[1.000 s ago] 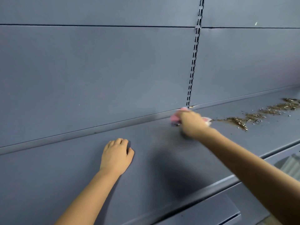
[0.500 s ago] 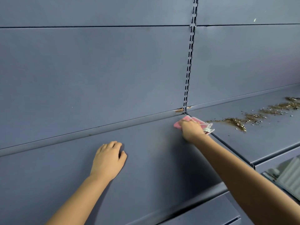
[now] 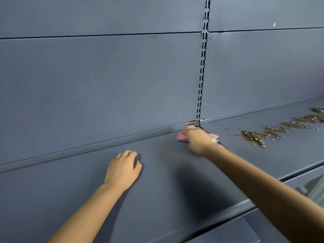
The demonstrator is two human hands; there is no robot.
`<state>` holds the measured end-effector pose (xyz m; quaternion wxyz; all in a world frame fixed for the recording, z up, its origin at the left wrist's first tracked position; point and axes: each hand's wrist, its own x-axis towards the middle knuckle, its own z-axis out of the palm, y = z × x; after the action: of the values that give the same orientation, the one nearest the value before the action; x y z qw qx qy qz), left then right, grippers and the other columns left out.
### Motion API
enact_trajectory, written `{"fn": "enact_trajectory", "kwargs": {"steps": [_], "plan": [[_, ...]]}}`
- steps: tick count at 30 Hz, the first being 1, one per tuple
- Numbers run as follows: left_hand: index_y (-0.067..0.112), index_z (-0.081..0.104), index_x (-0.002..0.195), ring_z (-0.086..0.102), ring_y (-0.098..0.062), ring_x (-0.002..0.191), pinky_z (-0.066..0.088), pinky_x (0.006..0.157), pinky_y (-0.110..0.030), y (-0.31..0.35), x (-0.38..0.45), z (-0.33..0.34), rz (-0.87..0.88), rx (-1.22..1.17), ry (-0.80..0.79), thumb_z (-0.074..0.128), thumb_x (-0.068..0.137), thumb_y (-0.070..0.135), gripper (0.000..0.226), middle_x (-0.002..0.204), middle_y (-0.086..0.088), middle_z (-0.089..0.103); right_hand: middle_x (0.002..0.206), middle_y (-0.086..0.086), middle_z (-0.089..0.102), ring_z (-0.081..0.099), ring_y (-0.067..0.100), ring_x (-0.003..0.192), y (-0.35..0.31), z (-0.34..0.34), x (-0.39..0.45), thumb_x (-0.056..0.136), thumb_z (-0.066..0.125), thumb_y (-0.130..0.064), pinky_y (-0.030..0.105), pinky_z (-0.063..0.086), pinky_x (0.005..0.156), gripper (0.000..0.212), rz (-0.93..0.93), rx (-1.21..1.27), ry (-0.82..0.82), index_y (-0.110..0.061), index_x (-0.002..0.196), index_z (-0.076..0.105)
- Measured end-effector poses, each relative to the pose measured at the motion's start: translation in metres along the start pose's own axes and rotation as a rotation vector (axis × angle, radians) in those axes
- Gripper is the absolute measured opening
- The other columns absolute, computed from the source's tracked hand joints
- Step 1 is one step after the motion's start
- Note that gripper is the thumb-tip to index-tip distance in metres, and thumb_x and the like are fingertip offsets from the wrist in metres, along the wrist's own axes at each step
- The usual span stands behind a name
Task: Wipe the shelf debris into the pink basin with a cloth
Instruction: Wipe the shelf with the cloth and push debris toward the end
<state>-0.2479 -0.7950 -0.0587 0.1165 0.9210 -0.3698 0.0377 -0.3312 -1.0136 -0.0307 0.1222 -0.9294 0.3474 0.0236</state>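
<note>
My right hand [image 3: 199, 141] grips a pink cloth [image 3: 181, 136] and presses it on the blue-grey shelf [image 3: 157, 181] at the back, right by the seam between two shelf boards. A trail of brown crumbly debris [image 3: 273, 131] lies on the right shelf board, to the right of the cloth. A small bit of debris [image 3: 192, 122] sits in the back corner under the slotted upright. My left hand [image 3: 122, 170] rests on the shelf to the left, fingers loosely curled, holding nothing. The pink basin is not in view.
A blue back panel [image 3: 105, 85] rises behind the shelf, with a slotted upright [image 3: 202, 67] down the middle. The shelf's front edge [image 3: 236, 209] runs along the lower right, with a lower shelf and a grey object [image 3: 313, 188] below it.
My right hand with the cloth has wiped back and forth near the seam and now sits slightly left, blurred with motion. My left hand has stayed put on the shelf.
</note>
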Motion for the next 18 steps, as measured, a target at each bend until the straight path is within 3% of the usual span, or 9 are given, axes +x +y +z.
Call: {"fn": "enact_trajectory", "kwargs": {"steps": [2, 4, 6, 8, 11, 12, 15, 18], "plan": [[0.014, 0.048, 0.130, 0.045, -0.019, 0.128, 0.035, 0.101, -0.028, 0.027, 0.010, 0.004, 0.062, -0.019, 0.010, 0.036, 0.098, 0.026, 0.036, 0.138, 0.003, 0.048, 0.134, 0.005, 0.045, 0.039, 0.029, 0.125, -0.032, 0.019, -0.009, 0.081, 0.042, -0.008, 0.047, 0.027, 0.109, 0.045, -0.149, -0.058, -0.014, -0.017, 0.124, 0.052], [0.015, 0.049, 0.128, 0.046, -0.020, 0.125, 0.035, 0.099, -0.028, 0.055, 0.017, 0.013, 0.125, -0.022, 0.009, 0.036, 0.097, 0.027, 0.035, 0.135, 0.002, 0.050, 0.145, 0.005, 0.040, 0.030, 0.031, 0.136, -0.040, 0.036, -0.010, 0.089, 0.040, -0.003, 0.050, 0.020, 0.115, 0.045, -0.304, -0.096, 0.038, -0.015, 0.131, 0.050], [0.016, 0.049, 0.126, 0.047, -0.020, 0.122, 0.035, 0.098, -0.028, 0.075, 0.022, 0.023, 0.168, 0.004, 0.010, 0.036, 0.097, 0.028, 0.034, 0.132, 0.002, 0.051, 0.132, 0.009, 0.048, 0.037, 0.029, 0.128, -0.026, 0.033, -0.001, 0.084, 0.039, 0.003, 0.047, 0.024, 0.113, 0.043, -0.311, -0.045, 0.070, -0.013, 0.119, 0.057], [0.016, 0.048, 0.128, 0.046, -0.020, 0.124, 0.034, 0.101, -0.027, 0.082, 0.025, 0.031, 0.181, 0.032, -0.013, 0.034, 0.097, 0.030, 0.036, 0.134, 0.001, 0.049, 0.112, 0.013, 0.045, 0.041, 0.029, 0.115, -0.002, 0.022, 0.008, 0.063, 0.028, 0.013, 0.045, 0.028, 0.110, 0.053, -0.217, -0.001, 0.071, -0.016, 0.099, 0.054], [0.015, 0.048, 0.131, 0.043, -0.017, 0.130, 0.029, 0.107, -0.025, 0.081, 0.025, 0.032, 0.168, 0.032, -0.053, 0.020, 0.095, 0.038, 0.051, 0.142, 0.002, 0.045, 0.123, 0.015, 0.049, 0.045, 0.030, 0.122, 0.053, 0.007, 0.022, 0.070, 0.029, 0.015, 0.041, 0.034, 0.107, 0.058, -0.103, -0.004, 0.151, -0.018, 0.106, 0.060], [0.015, 0.048, 0.132, 0.042, -0.016, 0.132, 0.028, 0.108, -0.024, 0.081, 0.023, 0.031, 0.169, 0.034, -0.055, 0.013, 0.090, 0.042, 0.061, 0.144, 0.003, 0.044, 0.120, 0.014, 0.051, 0.049, 0.029, 0.115, 0.072, 0.004, 0.027, 0.069, 0.029, 0.014, 0.038, 0.037, 0.100, 0.054, -0.084, -0.019, 0.163, -0.019, 0.097, 0.061], [0.016, 0.043, 0.137, 0.036, -0.015, 0.137, 0.023, 0.112, -0.024, 0.083, 0.021, 0.032, 0.148, 0.036, -0.064, 0.024, 0.098, 0.034, 0.047, 0.150, 0.003, 0.037, 0.102, 0.011, 0.051, 0.051, 0.026, 0.096, 0.115, -0.004, 0.034, 0.064, 0.030, 0.015, 0.033, 0.035, 0.083, 0.039, 0.015, -0.012, 0.123, -0.021, 0.063, 0.042], [0.016, 0.042, 0.138, 0.037, -0.015, 0.137, 0.023, 0.112, -0.024, 0.085, 0.021, 0.033, 0.136, 0.019, -0.051, 0.031, 0.099, 0.027, 0.042, 0.150, 0.003, 0.037, 0.081, 0.006, 0.039, 0.039, 0.028, 0.080, 0.131, -0.023, 0.036, 0.059, 0.025, 0.014, 0.028, 0.029, 0.064, 0.030, 0.114, 0.071, 0.068, -0.017, 0.058, 0.025]]}}
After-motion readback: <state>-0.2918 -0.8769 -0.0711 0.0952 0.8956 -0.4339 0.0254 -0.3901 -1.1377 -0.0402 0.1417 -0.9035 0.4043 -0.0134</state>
